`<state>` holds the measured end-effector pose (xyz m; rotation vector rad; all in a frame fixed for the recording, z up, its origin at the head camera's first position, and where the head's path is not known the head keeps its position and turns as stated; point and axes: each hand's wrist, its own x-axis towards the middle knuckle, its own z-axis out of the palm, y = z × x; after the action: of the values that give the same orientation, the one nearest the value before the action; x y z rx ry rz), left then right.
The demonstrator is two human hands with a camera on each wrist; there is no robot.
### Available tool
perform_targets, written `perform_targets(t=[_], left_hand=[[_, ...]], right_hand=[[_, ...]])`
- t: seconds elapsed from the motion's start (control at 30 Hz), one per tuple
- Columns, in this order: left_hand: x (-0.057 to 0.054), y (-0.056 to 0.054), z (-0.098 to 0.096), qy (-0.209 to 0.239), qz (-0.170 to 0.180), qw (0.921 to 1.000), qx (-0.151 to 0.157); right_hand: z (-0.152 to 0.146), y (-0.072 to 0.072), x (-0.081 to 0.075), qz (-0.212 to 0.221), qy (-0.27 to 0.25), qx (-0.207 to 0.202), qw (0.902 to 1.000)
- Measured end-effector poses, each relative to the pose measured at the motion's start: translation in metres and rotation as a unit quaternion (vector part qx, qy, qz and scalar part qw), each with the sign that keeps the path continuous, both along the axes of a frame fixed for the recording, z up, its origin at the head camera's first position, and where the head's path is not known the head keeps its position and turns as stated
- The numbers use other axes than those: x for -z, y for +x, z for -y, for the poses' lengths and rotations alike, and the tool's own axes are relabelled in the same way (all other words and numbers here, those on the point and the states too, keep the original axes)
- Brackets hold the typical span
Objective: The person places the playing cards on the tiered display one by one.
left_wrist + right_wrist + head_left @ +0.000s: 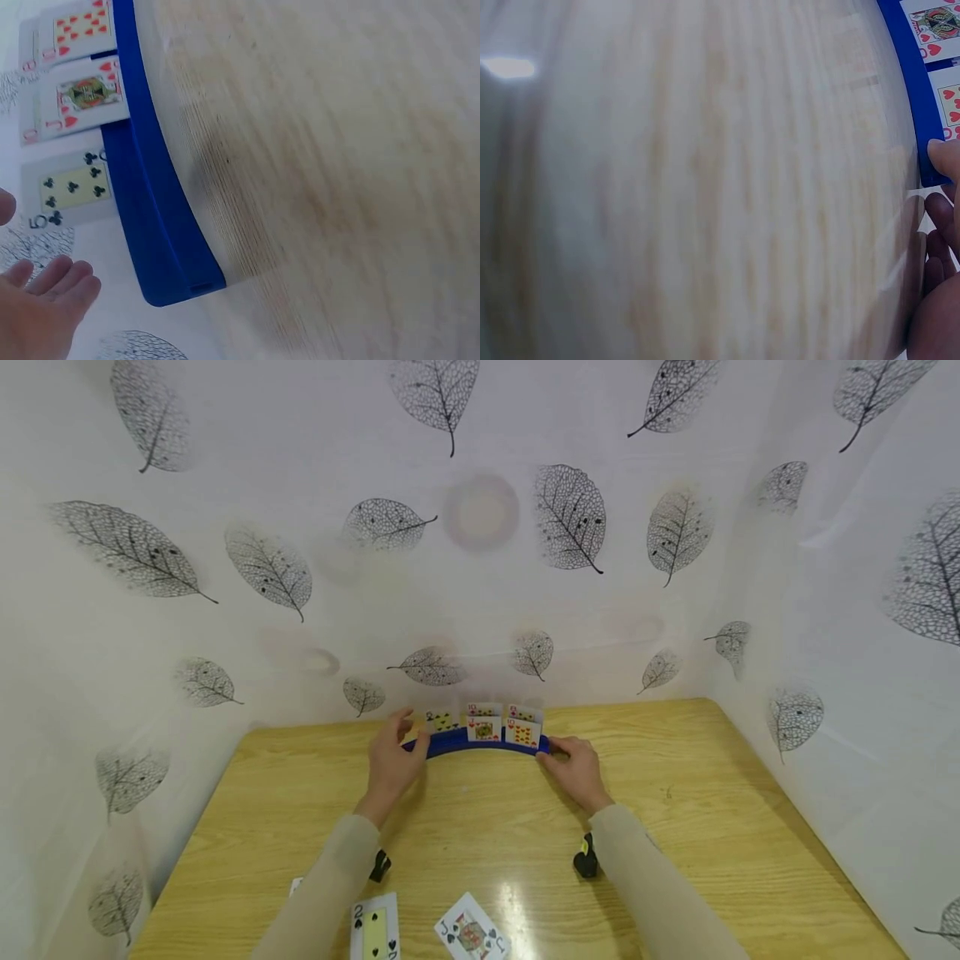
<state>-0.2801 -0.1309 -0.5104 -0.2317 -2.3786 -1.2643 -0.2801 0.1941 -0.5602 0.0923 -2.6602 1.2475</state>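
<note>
A curved blue card holder (pixel 450 742) stands at the back of the table. Upright in it are a clubs card (pixel 75 187) on the left, a jack of hearts (pixel 484 730) in the middle and a ten of hearts (pixel 522 733) on the right. Behind the two hearts cards, other cards peek out. My right hand (pixel 576 768) pinches the holder's right end, the thumb (pixel 941 156) on its front. Beside the left end is my left hand (pixel 393 756), fingers spread loosely; the left wrist view shows its fingers (pixel 64 281) apart from holder and cards.
At the table's near edge lie a two of spades (pixel 374 931) and a jack of spades (pixel 472 931). A black object with a yellow patch (pixel 586 857) is by my right forearm, another black object (pixel 380 866) by the left. Leaf-print sheeting (pixel 480 602) surrounds the wooden table (pixel 465 827).
</note>
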Motion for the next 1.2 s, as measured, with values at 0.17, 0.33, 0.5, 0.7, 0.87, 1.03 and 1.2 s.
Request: perform_targets(t=[0.17,0.33,0.5,0.7,0.87,1.03,1.2], left_hand=[[-0.003,0.018,0.000,-0.037,0.005,0.9992,0.014],[-0.004,0.036,0.001,-0.081,0.045,0.9944,0.050],[-0.001,0.057,0.001,-0.153,0.031,0.9837,0.090],[0.002,0.083,0.001,-0.182,0.068,0.9712,0.138],[0.001,0.099,0.000,-0.192,0.106,0.9600,0.174],[0.003,0.111,0.001,-0.201,0.113,0.9513,0.204],[0.009,0.121,0.002,-0.218,0.128,0.9394,0.232]], right_hand=[[0.000,0.001,-0.001,0.009,0.001,0.001,1.0000],[0.000,0.001,-0.002,0.007,0.002,-0.001,1.0000],[0.000,0.001,-0.002,0.011,-0.001,0.000,0.9999],[-0.001,0.002,-0.002,0.014,-0.003,-0.001,0.9999],[-0.001,0.002,-0.002,0.016,-0.002,-0.002,0.9999],[-0.001,0.002,-0.001,0.015,-0.004,0.000,0.9999],[-0.001,0.001,0.001,0.011,-0.004,-0.002,0.9999]])
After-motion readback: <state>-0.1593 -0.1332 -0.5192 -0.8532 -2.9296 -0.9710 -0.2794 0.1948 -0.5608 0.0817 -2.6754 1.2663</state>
